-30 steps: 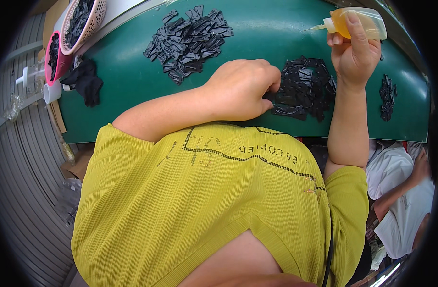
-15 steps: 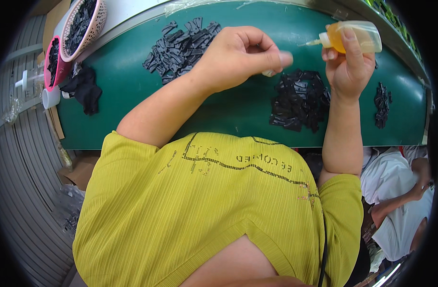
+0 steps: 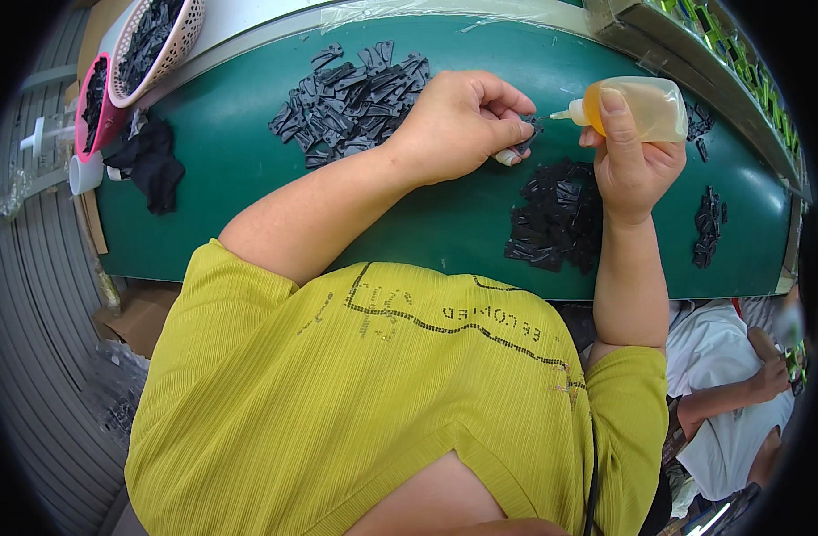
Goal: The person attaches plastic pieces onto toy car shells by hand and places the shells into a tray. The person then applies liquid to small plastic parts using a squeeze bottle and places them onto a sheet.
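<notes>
In my left hand [image 3: 469, 127] a small black plastic part [image 3: 531, 134] is pinched between thumb and fingers. My right hand [image 3: 637, 170] is closed round a squeeze bottle [image 3: 646, 107] of yellowish liquid, held on its side. The bottle's thin needle tip points left and reaches the black part; whether it touches cannot be made out. A heap of black parts [image 3: 355, 103] lies beyond my left forearm. Between my forearms is a second pile of black pieces [image 3: 556, 214], partly behind my right wrist.
Small black pieces [image 3: 709, 228] lie at the right of the green table [image 3: 382, 223]. At far left stand a pale basket [image 3: 181, 54] and a pink basket [image 3: 114, 121], a white cup [image 3: 85, 174] and black cloth [image 3: 154, 165]. A co-worker [image 3: 739, 402] sits at lower right.
My right hand has brought the bottle left and lower, its tip now at my left fingers. The black part now shows in my left hand. The whole view has shifted slightly.
</notes>
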Tool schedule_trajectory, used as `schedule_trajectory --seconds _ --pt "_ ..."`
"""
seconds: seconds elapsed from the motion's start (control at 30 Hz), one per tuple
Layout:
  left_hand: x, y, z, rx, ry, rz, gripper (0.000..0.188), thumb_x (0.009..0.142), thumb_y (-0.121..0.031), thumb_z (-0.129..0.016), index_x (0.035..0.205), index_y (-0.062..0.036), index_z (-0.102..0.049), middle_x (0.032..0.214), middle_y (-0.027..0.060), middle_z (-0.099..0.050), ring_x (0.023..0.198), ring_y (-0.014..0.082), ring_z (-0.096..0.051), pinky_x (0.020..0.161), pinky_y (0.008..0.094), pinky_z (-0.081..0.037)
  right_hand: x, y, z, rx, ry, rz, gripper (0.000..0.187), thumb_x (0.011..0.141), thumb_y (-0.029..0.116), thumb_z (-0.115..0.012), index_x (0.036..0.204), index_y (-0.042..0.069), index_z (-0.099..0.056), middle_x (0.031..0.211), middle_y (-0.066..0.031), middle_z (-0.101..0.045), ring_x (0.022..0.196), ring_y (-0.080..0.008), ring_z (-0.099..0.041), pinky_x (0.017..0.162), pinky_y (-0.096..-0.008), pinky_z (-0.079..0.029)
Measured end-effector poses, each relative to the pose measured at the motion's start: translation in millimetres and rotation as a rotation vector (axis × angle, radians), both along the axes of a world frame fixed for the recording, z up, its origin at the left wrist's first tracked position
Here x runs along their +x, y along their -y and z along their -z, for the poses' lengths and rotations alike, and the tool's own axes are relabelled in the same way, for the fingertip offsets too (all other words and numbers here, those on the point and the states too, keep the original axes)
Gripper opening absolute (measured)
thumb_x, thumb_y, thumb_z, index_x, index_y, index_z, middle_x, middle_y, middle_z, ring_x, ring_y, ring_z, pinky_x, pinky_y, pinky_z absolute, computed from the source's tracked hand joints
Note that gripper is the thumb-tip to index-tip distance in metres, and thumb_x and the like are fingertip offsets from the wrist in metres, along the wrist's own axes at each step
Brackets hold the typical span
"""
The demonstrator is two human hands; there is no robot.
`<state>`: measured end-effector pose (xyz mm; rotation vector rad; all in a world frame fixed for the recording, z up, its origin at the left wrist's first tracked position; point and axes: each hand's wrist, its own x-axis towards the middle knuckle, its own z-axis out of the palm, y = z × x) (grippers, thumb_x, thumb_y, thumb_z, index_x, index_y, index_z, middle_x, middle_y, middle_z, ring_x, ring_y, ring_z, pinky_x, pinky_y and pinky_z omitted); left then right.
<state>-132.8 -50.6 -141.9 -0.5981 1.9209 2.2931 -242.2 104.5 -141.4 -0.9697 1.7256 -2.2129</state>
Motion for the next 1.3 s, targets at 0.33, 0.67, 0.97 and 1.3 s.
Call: schedule_trajectory --seconds 0.33,0.67,0.97,1.3 --pt "0.7 0.7 1.4 0.010 -0.011 0.000 0.022 0.085 -0.001 -0.064 0.103 0.0088 -0.059 0.083 0.0103 -0.066 0.069 0.0126 -0.065 0.065 0.0229 -0.053 1.5 1.4 4.6 0.045 -0.009 0.033 0.020 0.082 0.002 -0.070 0.099 -0.001 -0.060 0.083 -0.0081 -0.067 0.059 -0.0090 -0.059 0.050 -0.0192 -0.046" --pt "0.6 0.9 0.8 0.010 -0.011 -0.001 0.023 0.084 -0.002 -0.065 0.103 0.0089 -0.059 0.084 0.0115 -0.067 0.071 0.0145 -0.066 0.065 0.0236 -0.054 2.1 2.5 2.9 0.052 -0.067 0.067 0.017 0.083 0.003 -0.069 0.097 -0.002 -0.060 0.081 -0.0079 -0.066 0.059 -0.0093 -0.059 0.049 -0.0199 -0.045" --pt "-2.2 4.7 -2.1 0.113 0.016 -0.033 0.022 0.083 -0.002 -0.064 0.101 0.0086 -0.058 0.086 0.0149 -0.067 0.073 0.0190 -0.068 0.065 0.0255 -0.056 8.1 -1.6 -6.8 -0.069 0.126 -0.041 0.012 0.084 0.003 -0.067 0.093 -0.001 -0.060 0.080 -0.0089 -0.065 0.056 -0.0097 -0.057 0.047 -0.0197 -0.044" --pt "-2.3 2.9 -3.3 0.107 0.023 -0.050 0.021 0.083 -0.001 -0.065 0.100 0.0085 -0.058 0.086 0.0154 -0.067 0.073 0.0191 -0.068 0.065 0.0262 -0.057 15.1 -0.3 -6.2 0.032 0.085 -0.073 0.015 0.081 0.000 -0.069 0.094 -0.002 -0.061 0.081 -0.0087 -0.065 0.056 -0.0087 -0.056 0.049 -0.0186 -0.043"
